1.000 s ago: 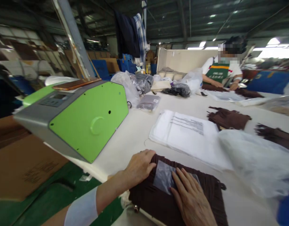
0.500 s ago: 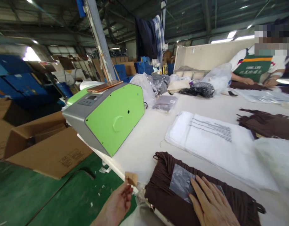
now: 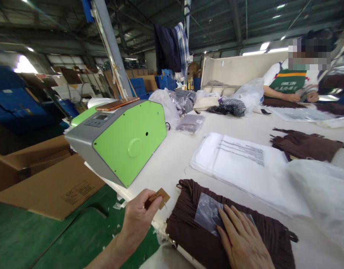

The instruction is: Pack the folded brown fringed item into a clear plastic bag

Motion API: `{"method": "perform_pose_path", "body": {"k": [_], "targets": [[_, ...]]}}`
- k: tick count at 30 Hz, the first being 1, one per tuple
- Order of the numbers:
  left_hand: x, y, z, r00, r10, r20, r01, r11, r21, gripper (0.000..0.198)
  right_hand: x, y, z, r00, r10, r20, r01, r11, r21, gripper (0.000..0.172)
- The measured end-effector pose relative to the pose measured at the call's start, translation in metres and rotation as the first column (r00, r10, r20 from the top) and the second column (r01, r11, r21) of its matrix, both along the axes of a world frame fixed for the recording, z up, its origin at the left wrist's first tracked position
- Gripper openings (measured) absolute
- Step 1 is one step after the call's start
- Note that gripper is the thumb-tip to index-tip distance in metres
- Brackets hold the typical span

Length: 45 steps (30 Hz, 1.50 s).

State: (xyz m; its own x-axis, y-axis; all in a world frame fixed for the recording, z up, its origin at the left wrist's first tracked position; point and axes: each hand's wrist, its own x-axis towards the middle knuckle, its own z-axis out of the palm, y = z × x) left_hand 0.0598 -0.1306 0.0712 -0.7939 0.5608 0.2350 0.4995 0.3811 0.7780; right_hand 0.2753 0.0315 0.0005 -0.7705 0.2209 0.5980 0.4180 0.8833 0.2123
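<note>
in the head view, the left hand point(image 3: 140, 215) pinched a small brown tag point(image 3: 163, 197) between thumb and fingertips, the card sticking out beyond them toward the cloth point(image 3: 193, 239). the right hand point(image 3: 243, 239) gripped nothing: it lay flat, fingers stretched out, pressed on top of the cloth and over part of a clear film point(image 3: 205, 215).

the cloth lay folded at the near edge of the table point(image 3: 172, 164), its long axis slanting from upper left to lower right. the tag was held up just beside its left end, so the cloth lay to the right of the left fingers, with a narrow gap between. the left hand was the nearer to that end; the right hand rested farther along. the white bags point(image 3: 239, 160) lay just beyond the cloth, and the machine point(image 3: 129, 144) stood farther off to the left.

a thin pale strand hung by the tag, but where it led could not be made out. the right palm hid part of the film, and the frame's lower edge cut off the right wrist, the left forearm and the cloth's near side. any print on the tag was too small to read.
</note>
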Motion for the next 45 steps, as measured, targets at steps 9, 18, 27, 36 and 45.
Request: {"method": "perform_pose_path", "body": {"k": [9,18,27,36,45], "targets": [[-0.016,-0.015,0.007,0.985,0.164,0.049,-0.160,0.984,-0.080,0.027,0.000,0.001,-0.002,1.000,0.000,0.004,0.000,1.000,0.003,0.041],[-0.019,-0.045,-0.021,0.871,0.286,0.400,-0.285,0.956,-0.063,0.037,0.000,0.000,-0.002,1.000,0.005,-0.013,-0.005,0.999,-0.033,0.040],[0.046,0.043,-0.011,0.699,-0.483,-0.527,0.320,0.871,-0.374,0.022,-0.002,-0.004,0.004,1.000,-0.007,0.003,0.007,0.999,-0.050,0.042],[0.070,0.052,-0.045,0.603,-0.677,-0.422,0.465,0.728,-0.503,0.016,0.000,-0.006,0.000,1.000,-0.018,0.008,0.018,0.996,-0.091,0.040],[0.042,0.019,-0.024,0.740,-0.529,-0.416,0.514,0.843,-0.159,0.013,0.003,-0.002,-0.002,1.000,0.012,0.003,-0.012,0.996,-0.085,0.041]]}}
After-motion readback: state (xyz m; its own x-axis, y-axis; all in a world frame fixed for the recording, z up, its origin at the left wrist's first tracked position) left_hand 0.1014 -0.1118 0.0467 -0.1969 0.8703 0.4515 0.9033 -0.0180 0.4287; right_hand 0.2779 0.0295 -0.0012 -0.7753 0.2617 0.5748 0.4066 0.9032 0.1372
